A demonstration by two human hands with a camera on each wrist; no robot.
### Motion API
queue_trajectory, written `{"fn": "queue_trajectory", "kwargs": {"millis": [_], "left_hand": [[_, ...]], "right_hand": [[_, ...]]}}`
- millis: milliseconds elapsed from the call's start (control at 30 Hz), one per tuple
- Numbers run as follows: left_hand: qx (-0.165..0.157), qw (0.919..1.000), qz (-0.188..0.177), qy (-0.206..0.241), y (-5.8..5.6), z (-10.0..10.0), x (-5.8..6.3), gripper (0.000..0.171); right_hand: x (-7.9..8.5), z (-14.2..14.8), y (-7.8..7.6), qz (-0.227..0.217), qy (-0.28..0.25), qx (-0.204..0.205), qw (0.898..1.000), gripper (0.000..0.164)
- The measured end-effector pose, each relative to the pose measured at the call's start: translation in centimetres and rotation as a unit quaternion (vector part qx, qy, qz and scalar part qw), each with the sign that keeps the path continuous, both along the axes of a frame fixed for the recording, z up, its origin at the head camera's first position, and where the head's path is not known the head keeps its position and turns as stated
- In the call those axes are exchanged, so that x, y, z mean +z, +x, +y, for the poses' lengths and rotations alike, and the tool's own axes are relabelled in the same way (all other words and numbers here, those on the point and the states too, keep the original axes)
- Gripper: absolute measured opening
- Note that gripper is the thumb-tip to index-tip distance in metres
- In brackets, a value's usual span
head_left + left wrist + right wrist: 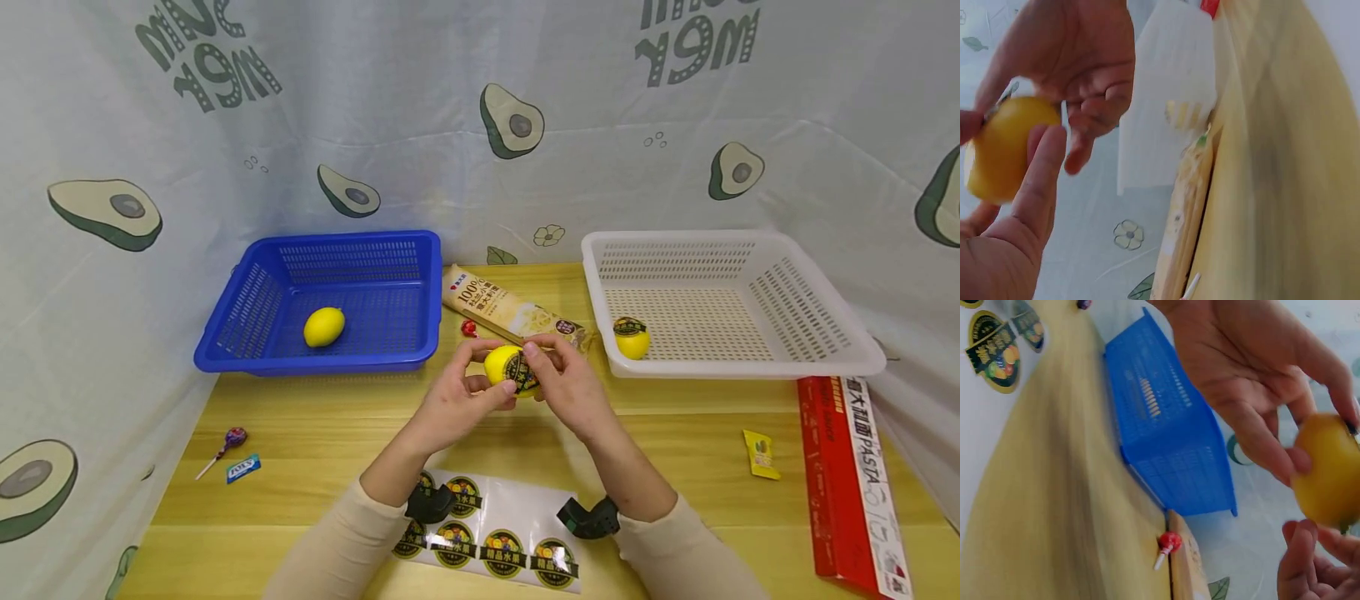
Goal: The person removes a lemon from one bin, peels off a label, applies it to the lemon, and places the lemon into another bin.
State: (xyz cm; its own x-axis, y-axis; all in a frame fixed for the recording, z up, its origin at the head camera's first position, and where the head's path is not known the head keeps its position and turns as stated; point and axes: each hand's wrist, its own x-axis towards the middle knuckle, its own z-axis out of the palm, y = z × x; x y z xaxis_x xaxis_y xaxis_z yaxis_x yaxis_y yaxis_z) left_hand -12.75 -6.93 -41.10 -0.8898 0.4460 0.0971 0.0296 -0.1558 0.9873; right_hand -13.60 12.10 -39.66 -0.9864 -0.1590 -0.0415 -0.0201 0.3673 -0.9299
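Note:
A yellow lemon [498, 363] is held up above the middle of the table, between both hands. It carries a round black-and-gold fruit sticker [517, 375] on the side facing the head camera. My left hand [459, 402] grips the lemon from the left, its thumb at the sticker's lower edge. From the other side my right hand [573, 392] pinches it, with the thumb on the sticker's upper right. Both wrist views show the lemon [1013, 150] among the fingers, somewhat blurred. Below the forearms lies a sheet of matching stickers [501, 552], partly covered by the wrist cameras.
A blue basket [360, 363] with a plain lemon [324, 327] stands back left. The white basket [750, 367] at back right holds a stickered lemon [632, 340]. Around are a pasta packet [510, 304], lollipops [468, 328], small wrapped sweets [762, 454] and a red pasta box [832, 483].

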Motion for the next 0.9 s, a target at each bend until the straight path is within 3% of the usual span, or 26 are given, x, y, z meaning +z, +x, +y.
{"fn": "queue_trajectory", "kwargs": {"millis": [100, 167, 300, 400, 667, 900], "left_hand": [[0.027, 0.9995, -0.01, 0.012, 0.3, 0.8, -0.2, 0.053], [0.041, 0.9991, -0.007, -0.011, 0.5, 1.0, -0.3, 0.053], [0.059, 0.9943, 0.044, -0.078, 0.7, 1.0, -0.5, 0.055], [0.05, 0.9933, 0.075, -0.072, 0.6, 0.9, -0.6, 0.055], [0.024, 0.9989, 0.035, -0.019, 0.5, 0.8, -0.6, 0.054], [0.018, 0.9996, 0.021, -0.01, 0.5, 0.8, -0.5, 0.056]], "right_hand": [[-0.1, -0.7, 0.4, 0.013, 0.042, -0.036, 0.998, 0.045], [-0.3, -1.0, 0.7, 0.028, 0.066, -0.04, 0.997, 0.048], [-0.6, -1.1, 0.8, 0.062, 0.084, -0.045, 0.994, 0.042], [-0.8, -0.8, 0.8, 0.1, 0.092, -0.04, 0.99, 0.035], [-0.8, -0.3, 0.6, 0.187, 0.128, -0.026, 0.974, 0.033], [-1.0, 0.0, 0.5, 0.19, 0.117, -0.023, 0.974, 0.038]]}}
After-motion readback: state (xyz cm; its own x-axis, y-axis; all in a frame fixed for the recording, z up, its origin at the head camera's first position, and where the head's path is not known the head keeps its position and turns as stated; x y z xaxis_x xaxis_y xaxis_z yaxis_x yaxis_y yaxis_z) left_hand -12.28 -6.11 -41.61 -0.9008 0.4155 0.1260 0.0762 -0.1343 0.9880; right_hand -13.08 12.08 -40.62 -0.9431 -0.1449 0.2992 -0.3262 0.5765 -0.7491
